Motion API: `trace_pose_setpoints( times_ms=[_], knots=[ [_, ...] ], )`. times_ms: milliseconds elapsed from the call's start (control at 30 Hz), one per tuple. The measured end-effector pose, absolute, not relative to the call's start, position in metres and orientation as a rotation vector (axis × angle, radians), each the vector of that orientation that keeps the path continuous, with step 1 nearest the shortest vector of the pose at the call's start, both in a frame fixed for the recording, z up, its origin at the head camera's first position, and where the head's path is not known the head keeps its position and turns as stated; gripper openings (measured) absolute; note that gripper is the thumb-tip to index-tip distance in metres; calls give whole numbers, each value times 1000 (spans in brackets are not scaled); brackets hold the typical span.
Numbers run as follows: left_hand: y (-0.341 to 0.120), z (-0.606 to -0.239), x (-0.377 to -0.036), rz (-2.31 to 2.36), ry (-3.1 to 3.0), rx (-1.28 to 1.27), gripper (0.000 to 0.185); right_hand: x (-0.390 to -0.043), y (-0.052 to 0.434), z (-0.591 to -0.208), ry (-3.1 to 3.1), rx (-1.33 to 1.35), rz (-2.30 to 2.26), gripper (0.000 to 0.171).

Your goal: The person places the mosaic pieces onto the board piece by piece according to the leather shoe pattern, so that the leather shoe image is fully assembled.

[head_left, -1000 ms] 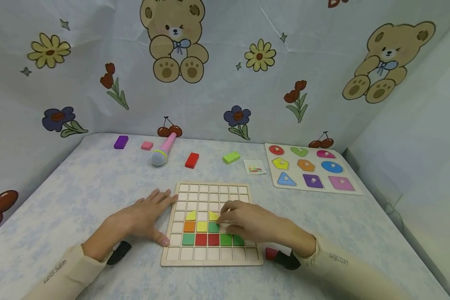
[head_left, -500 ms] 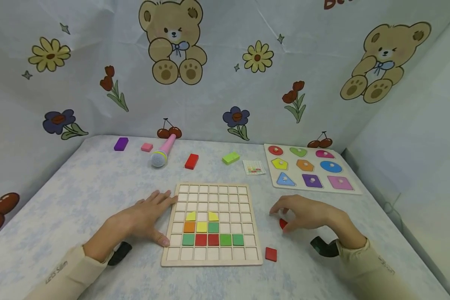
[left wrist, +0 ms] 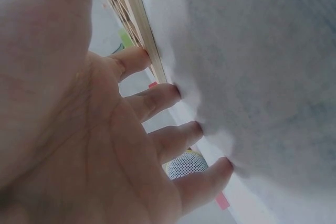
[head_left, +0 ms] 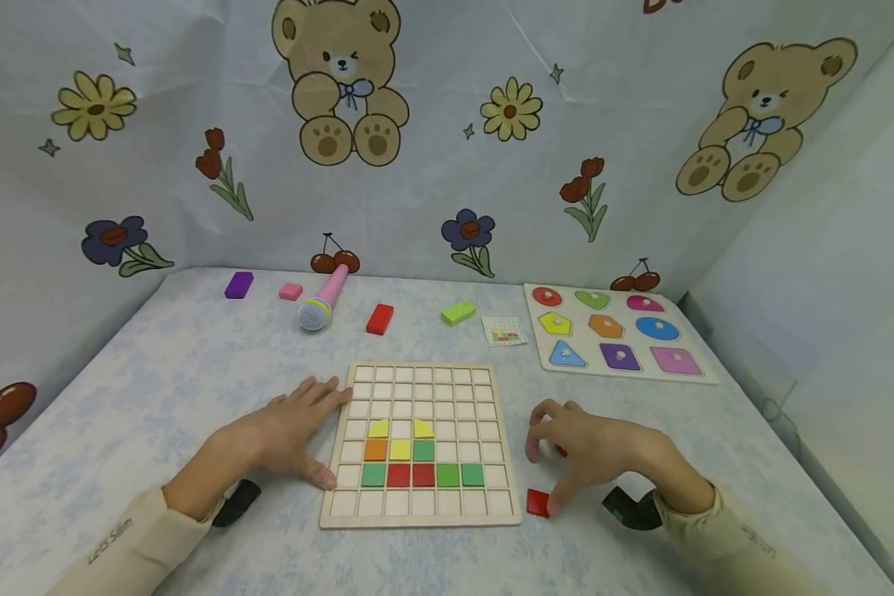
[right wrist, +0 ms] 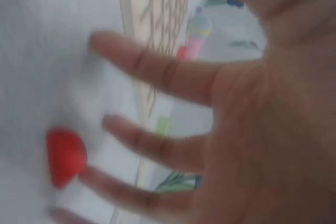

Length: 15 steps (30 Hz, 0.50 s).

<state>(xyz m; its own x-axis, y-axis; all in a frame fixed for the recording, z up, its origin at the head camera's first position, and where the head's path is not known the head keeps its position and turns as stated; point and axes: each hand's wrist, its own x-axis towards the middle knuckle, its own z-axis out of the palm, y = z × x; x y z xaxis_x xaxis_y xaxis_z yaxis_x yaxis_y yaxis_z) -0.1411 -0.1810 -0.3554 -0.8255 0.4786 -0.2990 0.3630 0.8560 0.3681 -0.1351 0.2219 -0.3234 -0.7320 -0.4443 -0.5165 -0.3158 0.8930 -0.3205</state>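
Note:
A wooden grid board (head_left: pixel 417 522) lies on the table, with green, red, orange and yellow tiles in several cells. My left hand (head_left: pixel 290 434) lies spread along its left side, fingertips and thumb touching the rim; the left wrist view shows the fingers apart. To the right of the board, my right hand (head_left: pixel 596 447) hovers low over the table with spread fingers. Its thumb is at the edge of a red square tile (head_left: pixel 537 502). Under those fingers is a red half-round piece (right wrist: pixel 66 157), mostly hidden in the head view, one fingertip close to it or touching.
Behind the board lie a pink toy microphone (head_left: pixel 324 300), a red block (head_left: pixel 379 319), a green block (head_left: pixel 458 313), a pink block (head_left: pixel 290 291), a purple block (head_left: pixel 239 285) and a small pattern card (head_left: pixel 504 331). A shape puzzle (head_left: pixel 626 374) sits at the back right.
My right hand has left the board and moved right, over the red half-round piece, then its thumb came down toward the red square tile. My left hand stays put.

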Motion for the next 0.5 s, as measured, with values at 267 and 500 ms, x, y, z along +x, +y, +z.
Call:
trace_pose_setpoints(
  times_ms=[267, 500],
  knots=[
    [-182, -355, -141, 428, 2645, 623, 124, -123, 205, -328, 2523, -552, -153, 29],
    [-183, -354, -142, 418, 2633, 603, 123, -133, 208, -330, 2595, -740, -161, 17]
  ],
)
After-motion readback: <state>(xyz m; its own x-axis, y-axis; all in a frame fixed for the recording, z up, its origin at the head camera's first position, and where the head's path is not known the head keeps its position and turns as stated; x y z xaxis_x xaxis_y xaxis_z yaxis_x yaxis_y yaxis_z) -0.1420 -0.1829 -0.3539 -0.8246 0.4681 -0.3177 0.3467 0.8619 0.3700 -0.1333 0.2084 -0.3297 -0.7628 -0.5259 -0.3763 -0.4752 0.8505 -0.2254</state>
